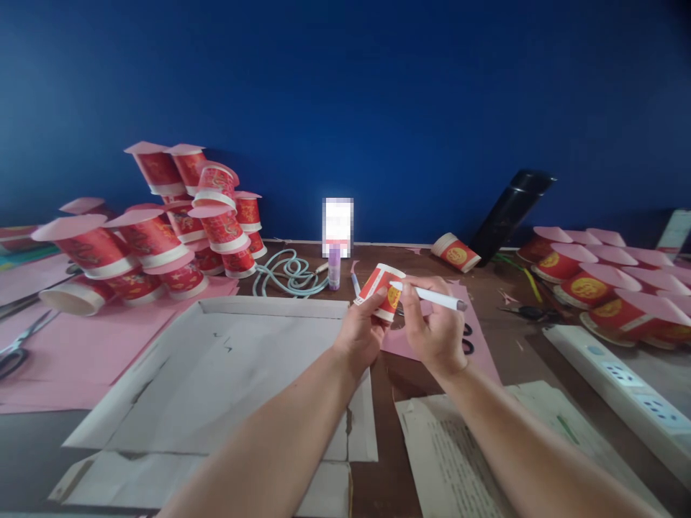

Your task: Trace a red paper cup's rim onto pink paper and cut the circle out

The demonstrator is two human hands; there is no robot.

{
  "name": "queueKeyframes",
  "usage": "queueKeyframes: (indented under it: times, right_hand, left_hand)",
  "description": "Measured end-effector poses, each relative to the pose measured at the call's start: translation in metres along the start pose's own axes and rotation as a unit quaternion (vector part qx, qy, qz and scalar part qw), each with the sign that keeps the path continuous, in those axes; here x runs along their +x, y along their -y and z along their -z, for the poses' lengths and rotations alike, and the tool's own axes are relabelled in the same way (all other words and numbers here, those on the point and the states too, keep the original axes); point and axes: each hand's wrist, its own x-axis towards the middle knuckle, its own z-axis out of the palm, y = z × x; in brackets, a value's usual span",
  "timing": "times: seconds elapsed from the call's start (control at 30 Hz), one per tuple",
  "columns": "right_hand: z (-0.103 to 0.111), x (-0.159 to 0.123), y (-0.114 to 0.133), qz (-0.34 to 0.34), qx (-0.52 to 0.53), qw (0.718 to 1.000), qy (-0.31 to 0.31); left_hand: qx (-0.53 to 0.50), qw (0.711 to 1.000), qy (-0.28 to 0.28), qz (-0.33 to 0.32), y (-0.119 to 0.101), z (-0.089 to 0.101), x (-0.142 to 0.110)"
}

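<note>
My left hand (363, 327) is wrapped round a red paper cup (373, 286) with a white rim and a yellow emblem, held tilted above the table. In my right hand (432, 327) is a white marker pen (438, 296), its tip end against or very close to the side of the cup; whether it touches I cannot tell. Beneath my hands lies a sheet of pink paper (480, 338). The black handles of a pair of scissors (468, 347) show beside my right wrist.
Red cups topped with pink paper are stacked at left (151, 237) and grouped at right (588, 288). A flattened white cardboard box (259, 374) lies in front. Also around are a pale cable (294, 273), a purple glue stick (335, 270), a black flask (510, 212) and a power strip (620, 378).
</note>
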Motion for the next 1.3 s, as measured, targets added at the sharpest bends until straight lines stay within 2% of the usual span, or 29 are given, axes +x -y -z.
queueKeyframes:
  times: [0.33, 0.57, 0.67, 1.03, 1.3]
  right_hand:
    - [0.0003, -0.0005, -0.0016, -0.016, -0.009, 1.000, -0.001]
    - [0.0019, -0.0015, -0.0059, -0.041, 0.019, 0.999, -0.028]
    - [0.0016, -0.0022, -0.0073, -0.043, 0.020, 0.999, -0.018]
    - [-0.0001, -0.0012, -0.0009, 0.004, 0.009, 1.000, 0.004]
    - [0.0001, 0.0005, -0.0003, 0.005, -0.008, 1.000, -0.007]
  left_hand:
    - [0.004, 1.000, -0.012, -0.004, -0.0006, 0.0013, 0.0007]
    - [-0.005, 1.000, -0.019, -0.009, -0.0009, 0.0004, 0.0004]
    - [-0.004, 1.000, -0.015, -0.008, -0.0010, -0.0004, 0.0004]
    - [0.002, 1.000, -0.001, -0.005, -0.0007, -0.0006, -0.0007]
    - [0.009, 1.000, 0.001, -0.012, -0.0007, 0.0006, 0.0001]
